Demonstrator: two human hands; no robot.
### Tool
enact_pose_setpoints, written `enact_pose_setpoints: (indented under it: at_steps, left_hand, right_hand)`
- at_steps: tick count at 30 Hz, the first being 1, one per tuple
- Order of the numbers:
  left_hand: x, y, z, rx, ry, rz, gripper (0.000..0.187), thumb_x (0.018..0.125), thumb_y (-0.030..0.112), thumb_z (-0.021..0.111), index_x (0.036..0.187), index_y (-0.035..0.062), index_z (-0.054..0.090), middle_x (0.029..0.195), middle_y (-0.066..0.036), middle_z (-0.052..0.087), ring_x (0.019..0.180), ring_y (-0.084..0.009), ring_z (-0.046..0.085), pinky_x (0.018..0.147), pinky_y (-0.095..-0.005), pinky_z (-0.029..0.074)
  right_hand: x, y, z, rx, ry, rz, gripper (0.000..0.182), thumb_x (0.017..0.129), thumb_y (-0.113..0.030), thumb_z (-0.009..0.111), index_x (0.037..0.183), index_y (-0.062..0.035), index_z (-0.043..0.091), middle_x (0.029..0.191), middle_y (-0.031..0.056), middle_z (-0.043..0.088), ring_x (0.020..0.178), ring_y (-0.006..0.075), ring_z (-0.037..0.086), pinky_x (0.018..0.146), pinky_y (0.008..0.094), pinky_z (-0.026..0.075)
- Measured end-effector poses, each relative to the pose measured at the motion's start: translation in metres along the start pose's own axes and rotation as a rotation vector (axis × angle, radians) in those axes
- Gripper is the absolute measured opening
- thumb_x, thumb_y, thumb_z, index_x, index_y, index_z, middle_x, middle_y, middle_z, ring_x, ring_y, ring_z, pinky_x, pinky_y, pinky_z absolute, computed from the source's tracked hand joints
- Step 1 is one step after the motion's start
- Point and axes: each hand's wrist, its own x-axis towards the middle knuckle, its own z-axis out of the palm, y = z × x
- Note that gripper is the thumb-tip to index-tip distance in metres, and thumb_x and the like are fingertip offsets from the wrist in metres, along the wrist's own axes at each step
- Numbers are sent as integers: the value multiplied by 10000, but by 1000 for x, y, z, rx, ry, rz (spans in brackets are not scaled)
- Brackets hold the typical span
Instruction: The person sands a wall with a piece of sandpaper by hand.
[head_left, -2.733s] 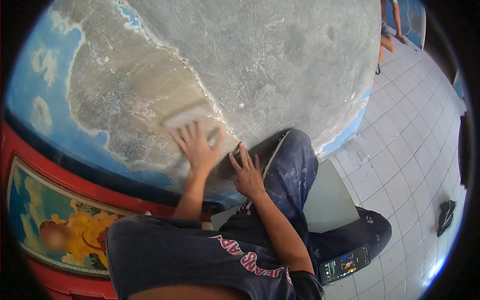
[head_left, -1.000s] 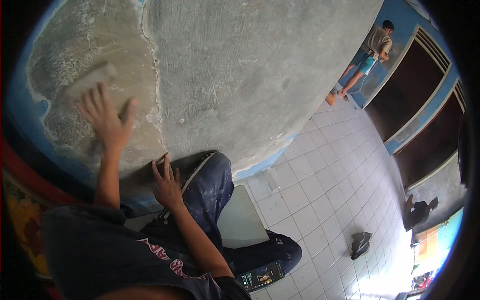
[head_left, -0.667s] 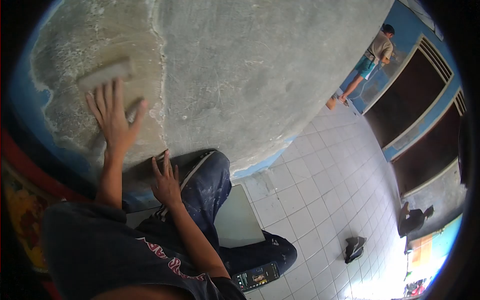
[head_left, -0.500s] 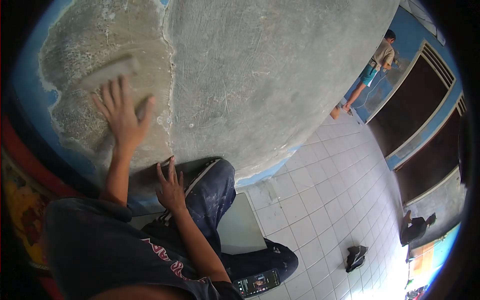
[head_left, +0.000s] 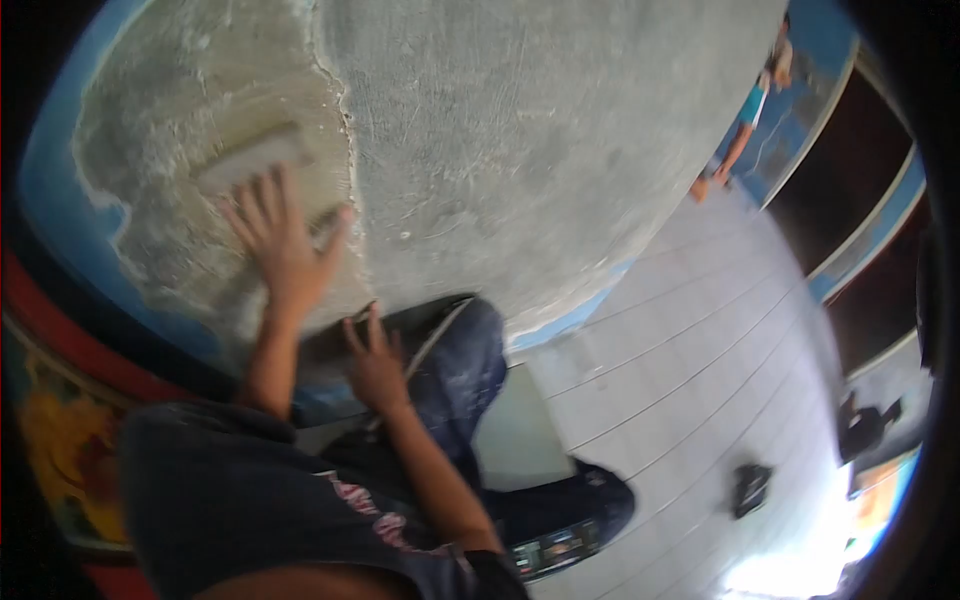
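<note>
My left hand [head_left: 288, 245] presses a flat, pale rectangular tool [head_left: 250, 160] against the rough plaster patch [head_left: 170, 120] on the wall. Its fingers lie spread at the tool's lower edge, with the thumb out to the right. Beside my raised knee [head_left: 470, 345], my right hand [head_left: 377, 370] has its fingers apart at the foot of the wall and holds nothing. A ragged ridge [head_left: 348, 130] separates the brownish patch from smoother grey plaster [head_left: 520, 130].
A phone [head_left: 555, 550] lies on my lower leg. On the tiled floor [head_left: 660, 380] is a dark crumpled item [head_left: 751, 489]. One person [head_left: 745, 120] stands by the far blue wall; another dark figure [head_left: 865, 425] is at the right. Dark doors [head_left: 850, 170] line that side.
My left hand and the tool have moved slightly right and down, closer to the ridge. The whole view has shifted and blurred. My right hand stays near my knee.
</note>
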Motion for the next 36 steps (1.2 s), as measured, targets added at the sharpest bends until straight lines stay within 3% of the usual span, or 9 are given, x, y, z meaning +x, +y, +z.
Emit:
enact_pose_setpoints:
  at_steps: [4,7,10,13,19,24,26,32,36]
  left_hand:
    - [-48,7,16,-5,-216,225,882,910,603,562,1489,-38,379,1476,-299,405,1431,-514,234,1162,-677,17]
    - [-40,-3,6,33,-352,144,932,907,620,565,1499,-62,335,1490,-322,354,1438,-525,183,1160,-672,-5]
    - [3,-19,-1,-59,39,9,966,913,645,547,1491,-89,301,1526,-326,254,1441,-534,105,1156,-674,-10]
    - [6,-19,5,-18,98,3,946,906,627,566,1480,-85,325,1512,-325,285,1441,-536,123,1150,-689,-12]
    - [-48,-4,11,25,-312,209,983,914,644,541,1551,-29,213,1561,-353,212,1478,-515,97,1162,-670,-35]
    - [11,-22,-1,65,-24,0,982,929,645,519,1561,-20,168,1570,-351,173,1480,-512,76,1162,-673,-36]
    - [25,-21,2,68,166,6,913,943,606,511,1491,-90,290,1507,-343,302,1438,-535,158,1141,-706,-33]
    - [-41,13,19,-33,-219,284,942,931,652,498,1490,-79,297,1512,-355,277,1440,-536,164,1143,-702,-55]
    - [-6,-12,6,5,-81,49,930,927,648,511,1521,-30,278,1532,-338,253,1459,-521,127,1153,-688,-42]
  right_hand:
    - [-3,4,13,-17,58,13,942,744,-166,770,1568,-179,313,1647,252,54,1506,358,227,1165,604,258]
    - [-2,5,18,-24,38,51,932,750,-172,772,1565,-186,320,1654,229,57,1504,340,236,1170,596,254]
    - [-3,-3,4,30,71,63,744,790,-62,617,1505,-169,443,1662,194,97,1498,306,271,1171,583,265]
    - [-4,-2,3,29,91,48,731,793,-63,611,1499,-173,453,1664,181,96,1496,293,276,1170,583,271]
    - [-3,3,16,-57,81,48,923,727,-177,780,1547,-204,357,1666,196,33,1503,319,246,1163,576,291]
    - [-4,2,13,-6,111,38,893,714,-135,755,1529,-198,395,1667,191,40,1498,319,260,1164,579,288]
    - [-4,3,12,-20,108,39,882,709,-125,752,1520,-192,411,1668,189,43,1495,317,265,1163,581,287]
    - [-3,5,17,-35,100,42,868,720,-125,738,1521,-183,408,1666,190,55,1493,321,270,1163,587,281]
    - [-6,2,13,1,107,34,864,718,-124,739,1517,-180,414,1666,190,59,1496,326,263,1161,591,281]
